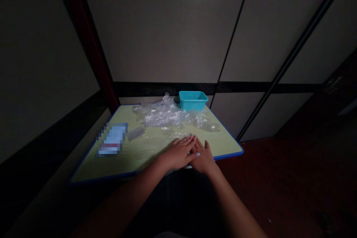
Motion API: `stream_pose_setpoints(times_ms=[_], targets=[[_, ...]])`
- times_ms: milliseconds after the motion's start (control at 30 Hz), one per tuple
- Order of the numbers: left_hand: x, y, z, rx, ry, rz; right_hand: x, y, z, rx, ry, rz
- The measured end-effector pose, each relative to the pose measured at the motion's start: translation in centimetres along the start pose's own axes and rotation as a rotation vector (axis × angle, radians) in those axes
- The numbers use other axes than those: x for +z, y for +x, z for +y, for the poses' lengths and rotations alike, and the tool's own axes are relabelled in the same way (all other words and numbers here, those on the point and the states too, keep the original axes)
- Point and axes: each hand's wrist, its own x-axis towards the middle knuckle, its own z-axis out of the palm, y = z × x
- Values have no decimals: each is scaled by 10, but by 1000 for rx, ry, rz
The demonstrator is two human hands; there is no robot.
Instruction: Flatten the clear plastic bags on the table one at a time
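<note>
Forearms lead to left hand and right hand, open, overlapping; light, flat pressure should smooth plastic best.

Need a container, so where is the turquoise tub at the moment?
In the head view, the turquoise tub stands at the far right corner of the table, with crumpled clear plastic to its left and in front of it.

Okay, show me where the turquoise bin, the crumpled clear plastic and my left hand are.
Turquoise bin (193, 105), head view: on its front wall.
Crumpled clear plastic (164, 115), head view: on the middle of the heap.
Left hand (179, 155), head view: on the back of the hand.
</note>
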Motion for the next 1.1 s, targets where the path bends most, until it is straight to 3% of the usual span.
stream_pose_setpoints(times_ms=[133, 333, 700, 933, 1100], targets=[[7, 15, -6, -16, 11, -5, 1, 1, -1, 10, 12, 13], [13, 12, -39, -100, 38, -10, 2, 0, -1, 8, 50, 51], [-6, -9, -92, -242, 94, -18, 0, 0, -3, 10, 49, 55], [-5, -17, -108, -325, 133, 56, -2, -1, -4, 8, 74, 56], [-7, -18, -105, -375, 138, 102, -3, -2, -4, 10, 72, 51]])
